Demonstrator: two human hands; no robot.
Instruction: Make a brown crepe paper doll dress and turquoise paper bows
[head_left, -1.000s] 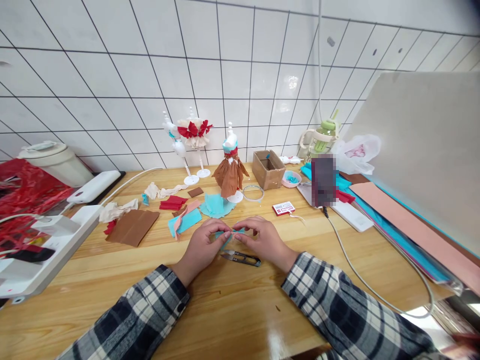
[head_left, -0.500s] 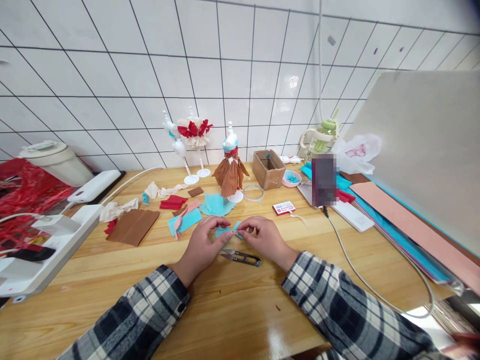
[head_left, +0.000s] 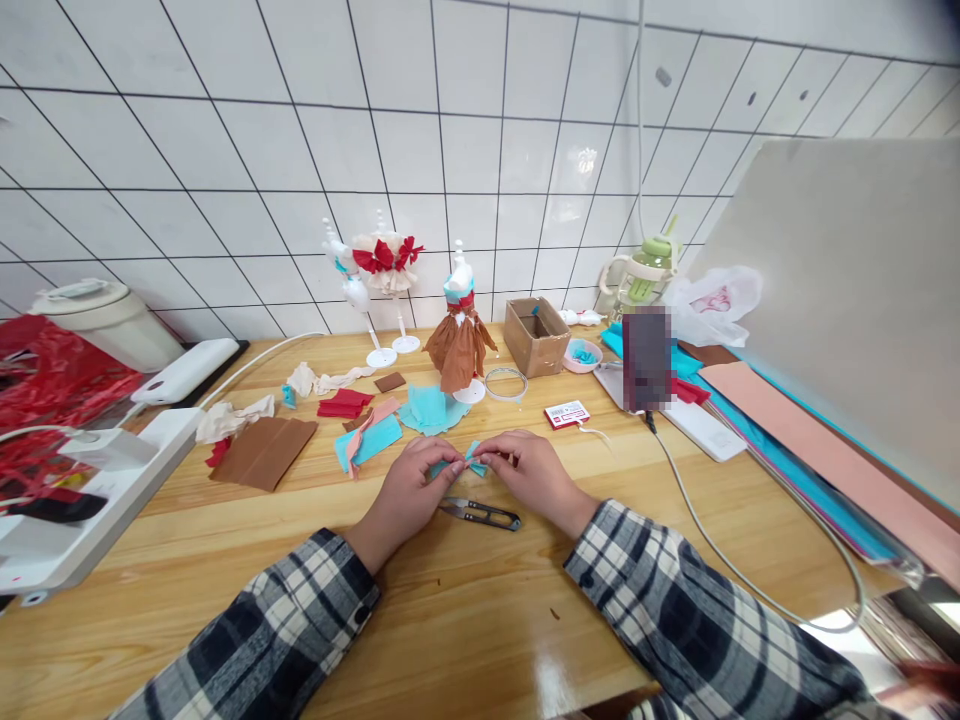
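Observation:
A small gathered piece of blue crepe paper (head_left: 475,458) is pinched between my hands above the table. My left hand (head_left: 417,482) closes thumb and fingers on its left side, hiding most of that part. On the other side, my right hand (head_left: 526,470) grips it with the fingertips. Thread snips (head_left: 484,514) lie on the wood just below my hands. Beyond them a round, ruffled blue crepe piece (head_left: 433,410) lies flat. Behind that stands a mini dress form (head_left: 459,335) in a brown paper skirt with a red waistband.
Crepe scraps lie to the left, among them a brown sheet (head_left: 262,455) and a red strip (head_left: 344,403). A cardboard box (head_left: 536,338), a pink bowl (head_left: 583,356) and a metal ring (head_left: 506,384) stand behind. A power strip (head_left: 112,500) sits left; a cable (head_left: 720,560) curves at right.
My left hand has shifted slightly right, closer to my right hand, and its fingers now cover more of the blue paper. The snips and other things stay where they were.

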